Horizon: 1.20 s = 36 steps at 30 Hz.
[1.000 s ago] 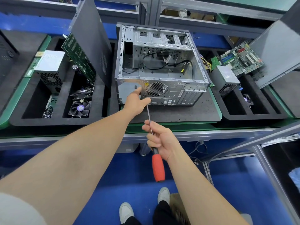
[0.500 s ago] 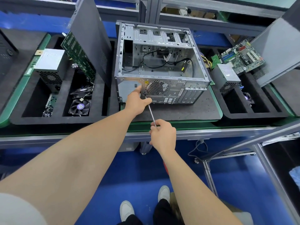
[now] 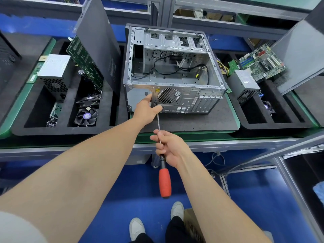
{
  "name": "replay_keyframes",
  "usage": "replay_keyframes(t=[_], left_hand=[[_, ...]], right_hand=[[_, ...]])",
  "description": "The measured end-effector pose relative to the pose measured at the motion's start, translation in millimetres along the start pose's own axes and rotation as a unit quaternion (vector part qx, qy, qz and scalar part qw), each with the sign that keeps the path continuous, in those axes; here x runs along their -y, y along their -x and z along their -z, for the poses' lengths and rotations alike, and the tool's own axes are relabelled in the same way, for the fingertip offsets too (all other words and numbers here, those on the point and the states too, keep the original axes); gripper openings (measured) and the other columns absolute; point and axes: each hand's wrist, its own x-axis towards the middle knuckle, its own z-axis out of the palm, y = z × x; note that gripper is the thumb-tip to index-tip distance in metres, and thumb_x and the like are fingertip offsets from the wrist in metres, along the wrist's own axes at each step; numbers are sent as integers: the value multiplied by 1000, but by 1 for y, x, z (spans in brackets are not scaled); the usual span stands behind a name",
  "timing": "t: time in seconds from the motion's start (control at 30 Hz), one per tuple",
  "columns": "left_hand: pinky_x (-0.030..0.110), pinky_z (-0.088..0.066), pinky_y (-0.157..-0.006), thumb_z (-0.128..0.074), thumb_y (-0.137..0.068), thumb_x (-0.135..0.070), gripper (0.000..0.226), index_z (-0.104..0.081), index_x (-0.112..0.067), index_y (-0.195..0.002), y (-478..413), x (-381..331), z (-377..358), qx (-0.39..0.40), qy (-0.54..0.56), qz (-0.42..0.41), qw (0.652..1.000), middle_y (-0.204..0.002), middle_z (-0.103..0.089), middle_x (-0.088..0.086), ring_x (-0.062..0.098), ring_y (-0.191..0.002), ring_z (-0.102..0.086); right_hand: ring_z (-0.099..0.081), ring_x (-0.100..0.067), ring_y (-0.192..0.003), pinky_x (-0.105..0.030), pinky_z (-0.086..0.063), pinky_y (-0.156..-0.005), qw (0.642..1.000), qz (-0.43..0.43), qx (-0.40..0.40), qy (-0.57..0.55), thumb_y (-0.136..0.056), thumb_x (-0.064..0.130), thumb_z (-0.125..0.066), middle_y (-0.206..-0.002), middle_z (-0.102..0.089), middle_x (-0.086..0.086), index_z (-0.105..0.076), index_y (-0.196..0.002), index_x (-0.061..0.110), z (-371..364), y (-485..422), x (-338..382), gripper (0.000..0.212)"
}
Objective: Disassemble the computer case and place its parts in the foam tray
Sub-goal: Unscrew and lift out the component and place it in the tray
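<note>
Right hand [image 3: 171, 148] around the screwdriver [image 3: 164, 183]

One case [image 3: 185, 102], one screwdriver [image 3: 164, 183], two foam trays [image 3: 61, 131] [image 3: 273, 125], two power supplies [image 3: 54, 65] [image 3: 243, 83], two motherboards [image 3: 84, 62] [image 3: 261, 64].

Case [image 3: 189, 100]: grey steel chassis lying open side up, rear face toward viewer. Foam tray [image 3: 52, 131]: black, just left, holding fans [image 3: 85, 116], board [image 3: 84, 65], power supply [image 3: 54, 67].
</note>
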Motion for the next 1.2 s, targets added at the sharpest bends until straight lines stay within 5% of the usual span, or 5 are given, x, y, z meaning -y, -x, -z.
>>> replay_keyframes(t=[0.23, 0.53, 0.83, 1.1, 1.2], left_hand=[[42, -47, -106, -73, -90, -28, 65, -46, -26, -150, 1, -1, 0, 5, -15, 10, 1000, -140, -61, 9, 32, -129, -56], [31, -41, -102, -71, -93, -27, 60, -48, -26, -148, -3, 2, -1, 7, -2, 1, 1000, -143, -59, 3, 27, -133, -52], [38, -33, -112, -67, -92, -33, 63, -45, -24, -151, -2, 5, -5, -18, -52, 23, 998, -144, -35, 7, 28, -136, -36], [34, -54, -67, -60, -89, -25, 69, -40, -23, -156, 1, -10, 0, -5, 96, 85, 992, -94, -67, 7, 18, -74, -64], [31, -60, -63, -56, -96, -13, 53, -50, -19, -148, 0, -10, 4, -4, 133, 95, 987, -83, -69, 8, 22, -73, -73]], right_hand=[[-69, -21, -52, -28, -53, -49, 943, 95, -192, 255, -99, 5, -67, -78, -79, -10, -62, -102, 8, 0, -5, 5, 6], [-52, -8, -53, -19, -40, -45, 998, -48, 39, 19, -110, 12, -49, -86, -76, -7, -70, -117, 0, 15, 4, 28, 25], [-63, -12, -63, -22, -52, -52, 994, -28, -48, 92, -106, 3, -55, -75, -73, -6, -67, -107, 0, 6, 2, 26, 13], [-74, -15, -65, -26, -58, -54, 988, 9, -97, 120, -98, 1, -70, -84, -79, -14, -73, -103, 0, 10, -3, 20, 6], [-75, -16, -66, -27, -59, -55, 986, 14, -101, 133, -95, 1, -73, -85, -79, -15, -74, -102, 0, 9, -5, 18, 7]])
